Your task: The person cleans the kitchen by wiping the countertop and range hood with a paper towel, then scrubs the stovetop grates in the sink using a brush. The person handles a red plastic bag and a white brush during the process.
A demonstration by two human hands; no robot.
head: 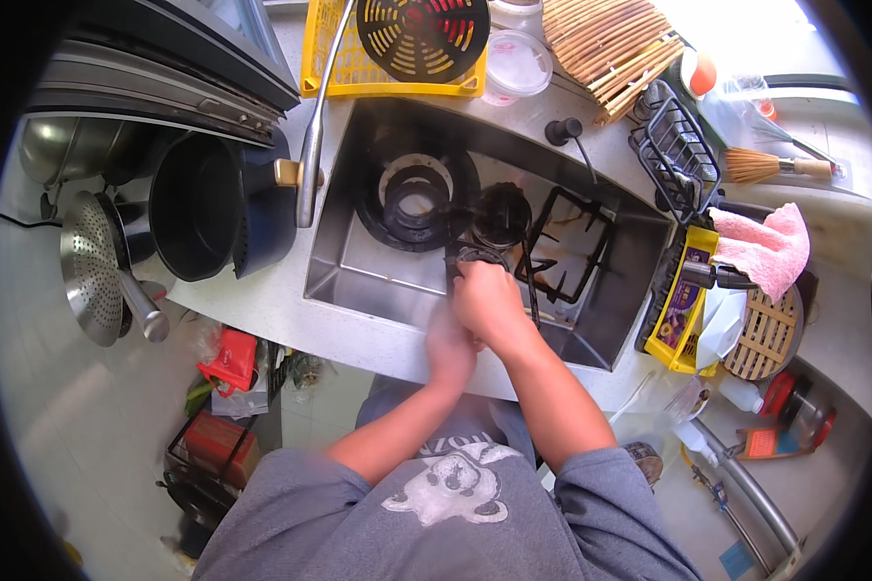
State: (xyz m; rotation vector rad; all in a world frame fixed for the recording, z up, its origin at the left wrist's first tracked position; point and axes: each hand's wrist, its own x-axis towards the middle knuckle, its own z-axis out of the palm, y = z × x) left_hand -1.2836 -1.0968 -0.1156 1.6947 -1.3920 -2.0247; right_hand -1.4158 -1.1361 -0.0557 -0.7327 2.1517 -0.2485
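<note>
Both hands are together over the front half of a stainless steel sink (392, 305). My right hand (485, 298) is closed on a dark metal stove part (484, 256), mostly covered by the fingers. My left hand (450, 347) is blurred and pressed close beside the right; its fingers are partly hidden, so its grip is unclear. Just beyond the hands sits a blackened round burner piece (503, 210). A wide black stove ring (367, 218) with smaller rings inside lies at the sink's back left. On the right, a black square pan support (580, 294) rests on the stained sink floor.
A metal faucet (311, 160) reaches over the sink's left rim, near a dark pot (196, 210). Behind stand a yellow plastic basket (392, 91) and a bamboo mat (610, 51). On the right are a black wire rack (679, 149) and a yellow container (687, 290).
</note>
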